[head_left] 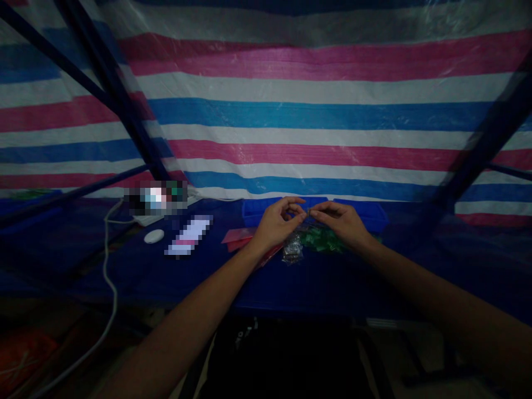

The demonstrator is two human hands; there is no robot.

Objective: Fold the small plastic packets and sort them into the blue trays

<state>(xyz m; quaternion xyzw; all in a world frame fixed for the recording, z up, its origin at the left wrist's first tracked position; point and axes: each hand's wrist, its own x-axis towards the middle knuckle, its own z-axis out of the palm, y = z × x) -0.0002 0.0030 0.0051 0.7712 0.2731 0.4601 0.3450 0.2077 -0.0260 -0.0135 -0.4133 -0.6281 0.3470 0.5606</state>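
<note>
1. Left hand (276, 223) and right hand (344, 221): held just above the dark blue tabletop (332, 282), fingertips meeting. Thumb and forefinger of each hand are pinched on a small dark piece (308, 213), too small and dim to identify.
2. Risk: the piece is held by the fingers alone, in poor light. A slip would likely drop it into the heap of small green pieces (323, 240) or beside the clear bag of metallic bits (292, 249) just below, where it would be hard to find.
3. Risk: a forearm drawn low across the tabletop could scatter that heap or push the flat red packet (239, 237).
4. Surroundings: a long blue plastic tray (369, 215) lies just behind the hands. A white oval object (154, 236) and a white cable (108, 260) lie well to the left. A pink, blue and white striped tarpaulin (316, 111) hangs behind, crossed by dark slanting poles (112, 94). Nothing lies between the hands and the heap.
</note>
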